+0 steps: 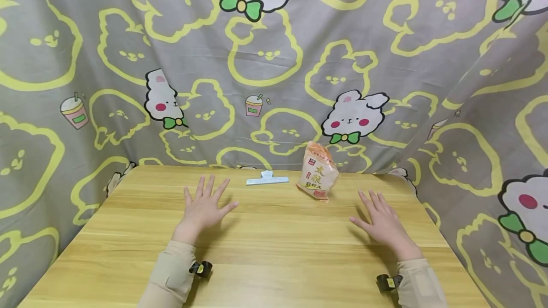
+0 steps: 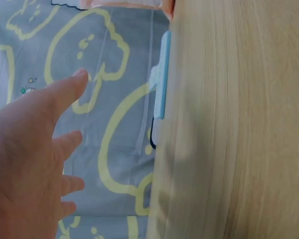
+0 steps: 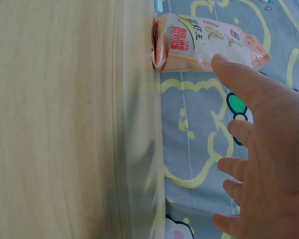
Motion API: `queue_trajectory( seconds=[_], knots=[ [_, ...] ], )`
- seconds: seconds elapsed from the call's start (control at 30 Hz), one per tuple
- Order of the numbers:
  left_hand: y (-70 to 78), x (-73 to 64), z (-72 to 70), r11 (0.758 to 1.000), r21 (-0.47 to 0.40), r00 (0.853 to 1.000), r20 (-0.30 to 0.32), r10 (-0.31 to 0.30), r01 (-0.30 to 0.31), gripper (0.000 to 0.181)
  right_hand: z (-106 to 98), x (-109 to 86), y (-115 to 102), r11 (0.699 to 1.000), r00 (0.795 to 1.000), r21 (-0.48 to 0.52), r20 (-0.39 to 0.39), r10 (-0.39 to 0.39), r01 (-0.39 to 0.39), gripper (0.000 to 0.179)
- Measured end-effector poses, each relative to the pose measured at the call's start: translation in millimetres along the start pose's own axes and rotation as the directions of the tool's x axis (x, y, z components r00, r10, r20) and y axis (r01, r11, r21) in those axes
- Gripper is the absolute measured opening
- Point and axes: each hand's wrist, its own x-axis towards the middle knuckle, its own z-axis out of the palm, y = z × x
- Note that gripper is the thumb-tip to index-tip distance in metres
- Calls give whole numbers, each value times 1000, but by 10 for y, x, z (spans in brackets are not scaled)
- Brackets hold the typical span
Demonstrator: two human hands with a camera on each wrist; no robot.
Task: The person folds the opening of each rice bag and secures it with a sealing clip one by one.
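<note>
Both the left hand (image 1: pixel 203 209) and the right hand (image 1: pixel 384 225) hover empty, fingers spread, above the yellow-brown wood-grain table (image 1: pixel 274 260). Near its far edge, a pale-blue plastic bar clip (image 1: pixel 267 181) lies just left of a standing white-and-orange plastic packet (image 1: pixel 318 173). A soft grip round the packet's middle would probably handle it best.

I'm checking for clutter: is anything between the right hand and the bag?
Nothing visible: only tabletop separates the right hand and the bag in the head view. The light-blue clip lies left of the bag, out of the way.
</note>
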Motion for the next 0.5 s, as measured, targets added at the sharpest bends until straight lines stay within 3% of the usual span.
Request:
queue_trajectory(
  seconds=[0.5],
  knots=[
    [147,25,45,999,2,998,-44,49,-49,79,17,7,-18,1000,999,2,-34,-9,9,85]
  ],
)
